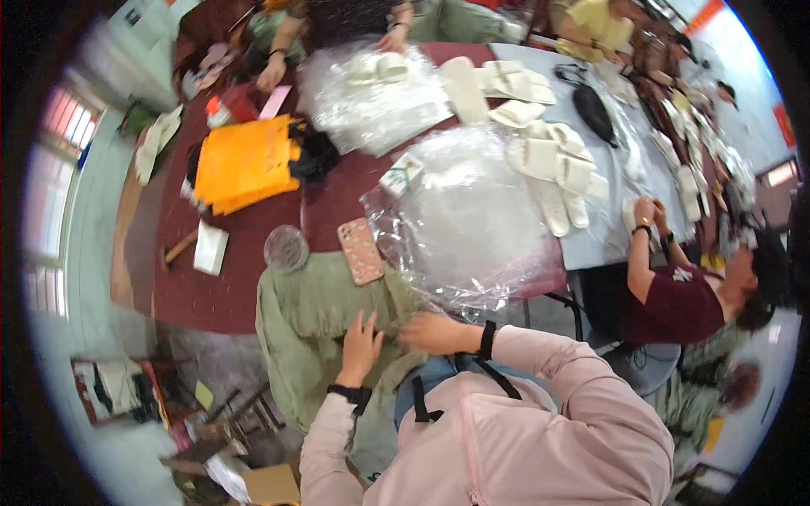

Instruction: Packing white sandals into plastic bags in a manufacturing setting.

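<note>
Hands: left hand point(361, 344) and right hand point(432, 331) flat on green cloth point(308, 312).

left hand point(361, 344) flat on green garment point(316, 316) | right hand point(432, 332) touching it | phone point(361, 251) beside

Both forearms come up from the lower edge in pale pink sleeves, each with a dark band at the wrist. The left hand point(360, 344) lies palm down, fingers spread and pointing up the frame. The right hand point(432, 332) reaches leftward across the body, fingers extended flat, its fingertips close beside the left hand
</note>
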Demonstrator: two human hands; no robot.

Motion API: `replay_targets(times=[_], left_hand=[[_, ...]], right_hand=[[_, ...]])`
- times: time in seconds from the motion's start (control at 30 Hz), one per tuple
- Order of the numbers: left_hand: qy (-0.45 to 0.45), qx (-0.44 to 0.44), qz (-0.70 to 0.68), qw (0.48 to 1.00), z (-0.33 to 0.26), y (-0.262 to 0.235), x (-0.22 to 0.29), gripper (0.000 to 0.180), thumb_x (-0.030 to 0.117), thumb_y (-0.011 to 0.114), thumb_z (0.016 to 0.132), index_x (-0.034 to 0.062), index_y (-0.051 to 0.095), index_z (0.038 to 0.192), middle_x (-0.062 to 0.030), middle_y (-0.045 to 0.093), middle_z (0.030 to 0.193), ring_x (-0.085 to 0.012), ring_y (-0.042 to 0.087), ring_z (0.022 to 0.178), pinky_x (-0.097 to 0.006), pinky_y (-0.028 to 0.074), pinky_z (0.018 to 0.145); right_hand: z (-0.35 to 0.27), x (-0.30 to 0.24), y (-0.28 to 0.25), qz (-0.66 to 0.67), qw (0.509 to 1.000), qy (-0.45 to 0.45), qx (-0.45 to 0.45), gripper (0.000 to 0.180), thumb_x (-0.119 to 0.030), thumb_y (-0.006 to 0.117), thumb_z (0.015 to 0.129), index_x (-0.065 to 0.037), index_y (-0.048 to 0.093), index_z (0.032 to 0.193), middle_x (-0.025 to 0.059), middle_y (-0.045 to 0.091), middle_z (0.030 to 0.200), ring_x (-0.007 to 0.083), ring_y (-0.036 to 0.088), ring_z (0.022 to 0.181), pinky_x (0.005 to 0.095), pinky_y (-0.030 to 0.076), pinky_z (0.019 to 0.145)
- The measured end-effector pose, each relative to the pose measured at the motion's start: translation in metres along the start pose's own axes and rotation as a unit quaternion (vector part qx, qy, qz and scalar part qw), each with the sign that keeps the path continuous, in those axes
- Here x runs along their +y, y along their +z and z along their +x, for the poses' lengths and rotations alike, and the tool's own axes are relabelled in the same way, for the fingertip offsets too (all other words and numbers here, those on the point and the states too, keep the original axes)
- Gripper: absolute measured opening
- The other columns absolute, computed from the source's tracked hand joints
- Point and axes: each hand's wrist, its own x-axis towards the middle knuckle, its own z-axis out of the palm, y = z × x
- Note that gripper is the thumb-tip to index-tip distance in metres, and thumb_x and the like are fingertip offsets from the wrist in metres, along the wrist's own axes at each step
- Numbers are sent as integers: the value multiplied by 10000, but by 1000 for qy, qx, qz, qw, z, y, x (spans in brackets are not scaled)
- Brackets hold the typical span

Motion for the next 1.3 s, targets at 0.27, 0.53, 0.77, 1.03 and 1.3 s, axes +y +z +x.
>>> replay_targets(times=[0.27, 0.53, 0.77, 1.03, 1.3], left_hand=[[181, 12, 43, 982, 140, 52, 82, 466, 259, 580, 806, 157, 465, 1247, -255, 346, 1321, -435, 391, 1149, -496, 332, 951], [50, -109, 153, 981, 196, 86, 93, 485, 394, 517, 845, 310, 406, 1310, -249, 232, 1409, -443, 234, 1284, -556, 216, 1017], [-42, -228, 72, 970, 244, 83, 96, 510, 400, 526, 832, 200, 430, 1291, -240, 297, 1373, -428, 297, 1258, -504, 283, 1006], [-350, 32, 7, 936, 275, 104, 92, 762, 511, 574, 761, 184, 275, 1381, -290, 271, 1364, -500, 246, 1243, -546, 274, 982], [-247, 14, 52, 967, 286, 122, 113, 739, 502, 550, 780, 254, 238, 1403, -279, 262, 1377, -461, 299, 1226, -544, 290, 968]], right_hand=[[-100, 87, -58, -241, 839, 473, 119, 452, -281, 534, 823, -182, 461, 1258, 125, 383, 1346, 346, 361, 1225, 478, 326, 975], [-141, 100, -41, -140, 850, 508, -19, 594, -409, 523, 835, -265, 313, 1372, 96, 265, 1435, 332, 288, 1291, 506, 327, 965], [-148, 113, -51, -189, 869, 457, -21, 591, -355, 552, 816, -226, 347, 1355, 95, 415, 1324, 305, 451, 1135, 464, 395, 856], [-146, 143, -92, -189, 913, 360, 35, 582, -337, 568, 804, -230, 372, 1341, 112, 367, 1364, 312, 377, 1226, 528, 310, 956], [-181, 179, -110, -156, 918, 364, -12, 614, -351, 575, 800, -249, 346, 1361, 118, 268, 1433, 284, 258, 1317, 539, 262, 995]])
